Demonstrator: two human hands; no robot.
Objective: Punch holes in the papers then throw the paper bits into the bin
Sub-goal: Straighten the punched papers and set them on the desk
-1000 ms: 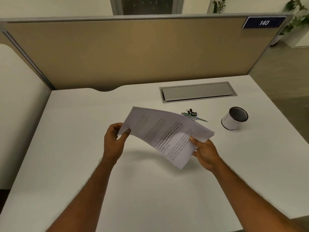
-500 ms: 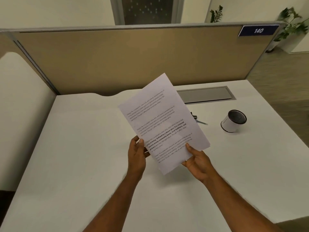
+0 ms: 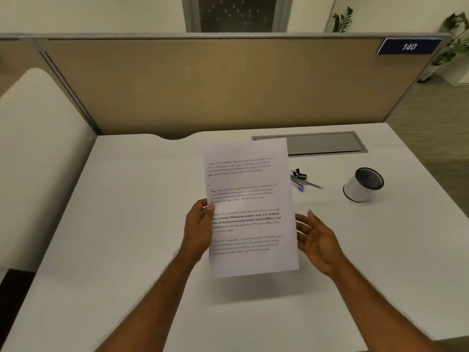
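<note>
The left hand (image 3: pixel 199 224) pinches the left edge of the white printed paper sheets (image 3: pixel 248 207), its thumb on the front. They are held upright above the white desk (image 3: pixel 127 224). The right hand (image 3: pixel 317 237) is open with spread fingers just beside the right edge and holds nothing. Farther right lie pens with a black binder clip (image 3: pixel 300 179), then the small white round bin (image 3: pixel 360 186). A grey flap (image 3: pixel 322 144) and a beige partition (image 3: pixel 228 85) are behind.
</note>
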